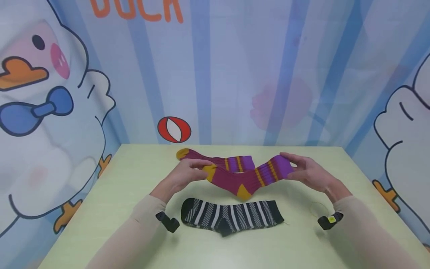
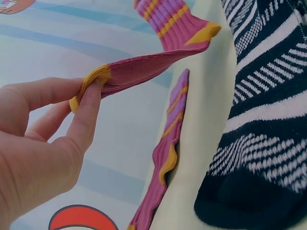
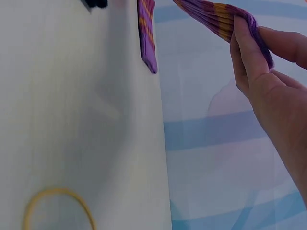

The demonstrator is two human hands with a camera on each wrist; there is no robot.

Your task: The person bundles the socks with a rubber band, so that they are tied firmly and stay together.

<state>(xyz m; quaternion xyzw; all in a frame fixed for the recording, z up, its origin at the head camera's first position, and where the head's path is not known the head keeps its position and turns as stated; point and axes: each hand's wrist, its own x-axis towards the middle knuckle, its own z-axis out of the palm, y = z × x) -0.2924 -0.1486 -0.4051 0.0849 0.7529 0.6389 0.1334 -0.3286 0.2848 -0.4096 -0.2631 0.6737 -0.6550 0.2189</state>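
Note:
A maroon sock (image 1: 231, 182) with mustard toe and heel and a purple striped cuff is held up between both hands, sagging at the heel. My left hand (image 1: 183, 175) pinches its yellow toe between thumb and fingers, plain in the left wrist view. At the other end, my right hand (image 1: 310, 173) pinches the purple cuff (image 3: 261, 45). Behind it a matching maroon sock (image 1: 246, 163) lies flat on the table, partly covered by the raised one. Nearer to me lies a black and white patterned sock (image 1: 231, 216), toe to the left.
The pale yellow table (image 1: 111, 209) ends at a printed cloth backdrop (image 1: 228, 74) with blue stripes and cartoon ducks. A thin yellow loop (image 1: 318, 209) lies on the table near the right wrist. Small black devices are strapped on both wrists.

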